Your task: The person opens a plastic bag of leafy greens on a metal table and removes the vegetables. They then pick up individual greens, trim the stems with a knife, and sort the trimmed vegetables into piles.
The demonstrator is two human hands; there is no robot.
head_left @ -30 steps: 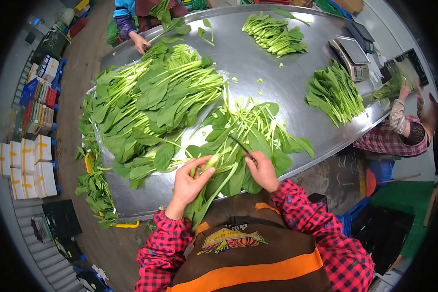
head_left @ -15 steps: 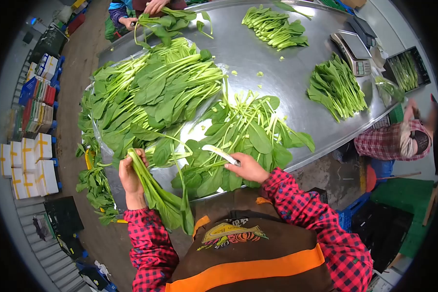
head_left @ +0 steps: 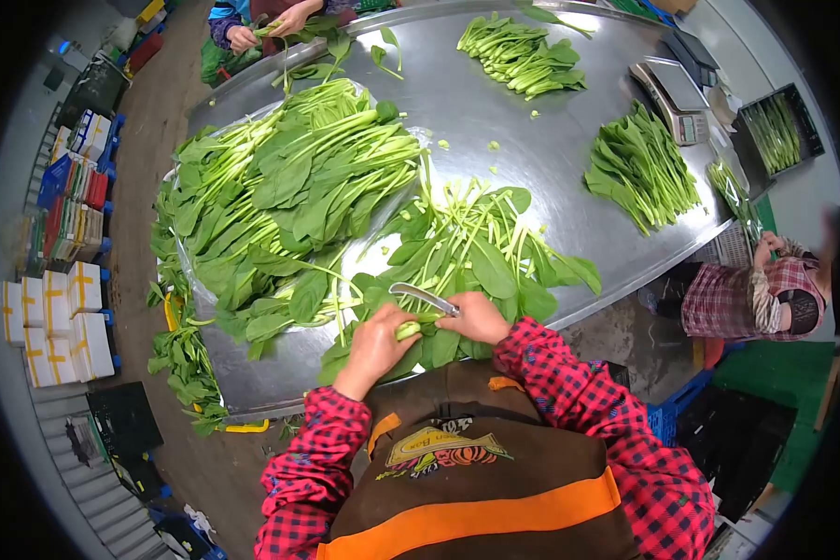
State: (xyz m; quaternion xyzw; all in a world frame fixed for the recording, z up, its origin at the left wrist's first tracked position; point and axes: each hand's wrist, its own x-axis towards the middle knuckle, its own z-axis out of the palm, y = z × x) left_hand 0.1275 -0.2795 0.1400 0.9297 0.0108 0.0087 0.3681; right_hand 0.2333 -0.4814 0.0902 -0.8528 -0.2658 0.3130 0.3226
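Just in front of my apron, my left hand (head_left: 381, 343) is closed round a stalk of choy sum (head_left: 408, 329), its pale stem end pointing toward my other hand. My right hand (head_left: 476, 319) grips a small knife (head_left: 423, 297) with a curved blade, held just above that stalk. My right fingers are close to the stem end; whether they touch it I cannot make out. Under and beyond both hands lies a loose heap of trimmed leaves and stems (head_left: 495, 266). A larger pile of choy sum (head_left: 317, 177) lies on plastic sheeting to the left.
The metal table (head_left: 532, 140) also carries two neat bunches, one at the back (head_left: 523, 56) and one at right (head_left: 639, 168), near a scale (head_left: 677, 103). A co-worker's hands (head_left: 285, 23) handle greens at the far edge; another person (head_left: 756, 289) stands right, beside a crate (head_left: 779, 131).
My left hand has moved right, toward the knife; the leafy bunch it held upright at left now lies low between my hands. The knife blade has turned. The person at right now reaches toward a bagged bunch.
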